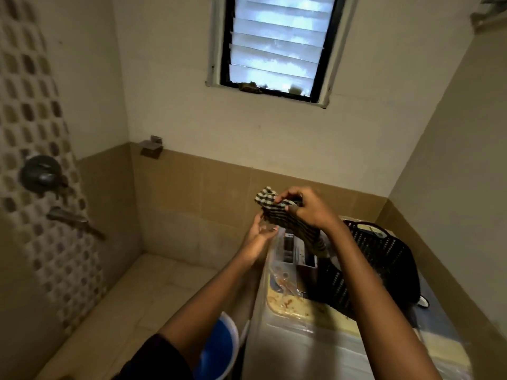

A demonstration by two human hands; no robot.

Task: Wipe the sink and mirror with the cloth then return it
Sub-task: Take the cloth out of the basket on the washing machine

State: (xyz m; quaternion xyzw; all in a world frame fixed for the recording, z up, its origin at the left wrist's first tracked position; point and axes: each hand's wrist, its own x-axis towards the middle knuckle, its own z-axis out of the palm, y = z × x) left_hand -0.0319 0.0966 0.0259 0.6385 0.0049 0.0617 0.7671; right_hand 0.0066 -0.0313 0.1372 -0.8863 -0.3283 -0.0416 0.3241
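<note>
A black-and-white checked cloth (277,215) hangs in the air in front of the tiled back wall, above the washing machine. My right hand (307,208) is closed around its upper part, and the rest of the cloth trails down past my wrist. My left hand (259,233) is just below and to the left, palm up with fingers apart, touching the cloth's lower edge. No sink or mirror is in view.
A plastic-covered washing machine (290,341) stands below my arms, with a black perforated basket (384,259) on it at the right. A blue bucket (216,349) is beside it. Taps (74,220) stick out of the left wall. A louvred window (277,45) is above.
</note>
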